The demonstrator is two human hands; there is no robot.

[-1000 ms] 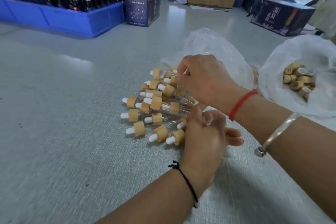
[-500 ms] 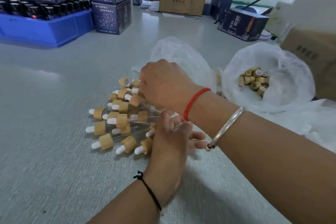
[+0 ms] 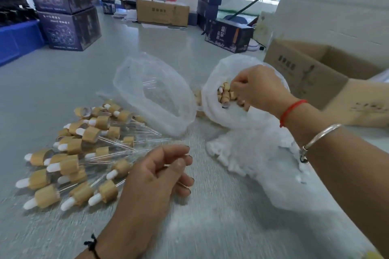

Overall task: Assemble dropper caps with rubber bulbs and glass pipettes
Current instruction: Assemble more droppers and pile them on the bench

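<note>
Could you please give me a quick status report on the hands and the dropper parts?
Right hand in bag of caps, fingers on them. Left hand empty beside finished droppers. Nothing in the way.

- A packing workroom is shown: a long grey desk (image 3: 63,82) is shared with a second worker seated at the far end.
- Printed dark cartons (image 3: 69,6) are stacked far left; brown cardboard boxes (image 3: 163,13) stand far and right.
- Bulk dropper caps (image 3: 226,93) are kept in a plastic bag (image 3: 252,124).
</note>
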